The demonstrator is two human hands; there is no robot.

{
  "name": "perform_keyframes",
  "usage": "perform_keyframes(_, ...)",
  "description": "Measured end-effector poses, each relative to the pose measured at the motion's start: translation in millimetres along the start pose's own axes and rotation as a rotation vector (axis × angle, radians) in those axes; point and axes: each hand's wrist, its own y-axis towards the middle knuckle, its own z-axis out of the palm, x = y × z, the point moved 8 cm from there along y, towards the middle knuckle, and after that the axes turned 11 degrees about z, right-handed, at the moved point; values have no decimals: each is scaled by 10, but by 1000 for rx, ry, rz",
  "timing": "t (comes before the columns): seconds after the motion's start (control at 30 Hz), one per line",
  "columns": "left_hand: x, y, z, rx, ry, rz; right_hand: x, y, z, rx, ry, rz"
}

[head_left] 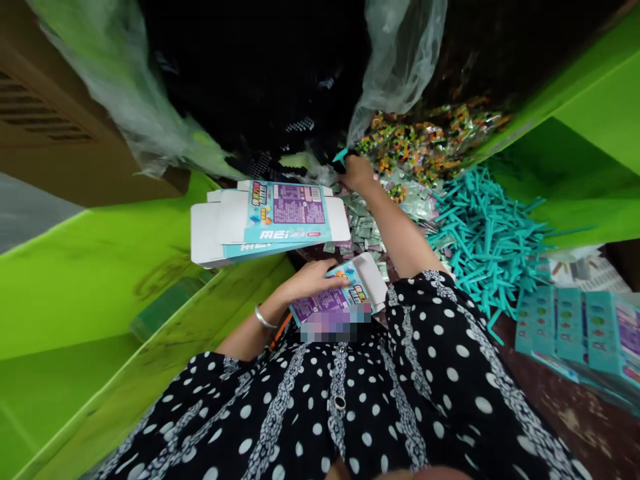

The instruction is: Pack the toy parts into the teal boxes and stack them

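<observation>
My left hand (311,283), with a bangle at the wrist, grips a small purple and light-blue printed carton (327,300) close to my body. The carton's white end flaps stand open on the right side. Stretched forward, my right hand (357,175) has its fingers closed on a small teal plastic stick (341,156) with a wider end. This hand is at the edge of a dark heap of black packets (280,127), and its fingertips are partly hidden. Just ahead of my left hand lies a stack of flattened cartons (287,210) with the same print.
Right of my forearm lies a heap of teal plastic sticks (490,233). Beyond are orange-and-green pieces in clear packets (415,143), with small silvery sachets (365,223) nearer. Wrapped teal boxes (575,333) sit far right. Bright green panels (170,267) and a cardboard box (85,140) border the left.
</observation>
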Motion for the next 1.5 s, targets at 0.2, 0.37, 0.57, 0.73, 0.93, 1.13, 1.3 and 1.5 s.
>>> perform_keyframes(0.2,25,-15,-12,8,-5,5,-180,-296,-379,-8,75,-106)
perform_keyframes(0.37,20,-51,-81,-48,-124,10,-720,-1511,-995,60,77,-201)
perform_keyframes(0.57,-199,63,-56,-210,-155,37,-1183,-2583,-1043,50,-130,-66)
perform_keyframes(0.73,-473,198,208,-245,-252,92,-1189,-2781,-1130,121,-52,-125)
perform_keyframes(0.93,-635,77,213,-373,-241,181,-1364,-2986,-1870,77,224,-35)
perform_keyframes(1.13,-652,-50,228,-399,-225,162,-1214,-3272,-1982,-84,54,-68)
perform_keyframes(1.3,-670,-8,323,-364,-214,151,-1033,-3006,-1401,21,-123,-81)
perform_keyframes(1.5,-586,-101,254,-496,-333,241,-948,-2916,-1629,-91,208,-193)
